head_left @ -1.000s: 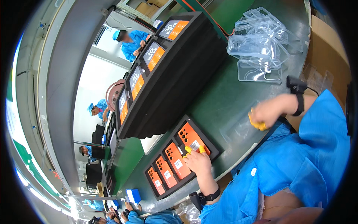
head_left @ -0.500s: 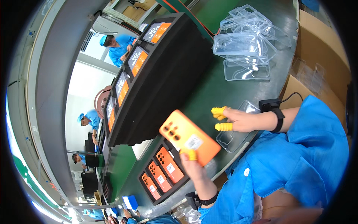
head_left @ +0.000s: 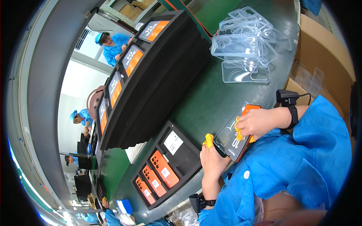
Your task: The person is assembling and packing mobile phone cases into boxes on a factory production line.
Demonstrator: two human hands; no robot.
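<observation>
Green bench [head_left: 203, 109]; hands [head_left: 233, 141] grip orange phone [head_left: 235, 137], screen up

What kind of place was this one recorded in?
Most likely a phone assembly or packing line. A long green bench carries black foam trays of orange phones, a pile of clear cases waits nearby, and other workers in blue coats and caps sit alongside.

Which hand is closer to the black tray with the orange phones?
The left. The left hand is beside the black tray's right edge, at the lower end of the held phone. The right hand is farther away, at the phone's upper end.
</observation>
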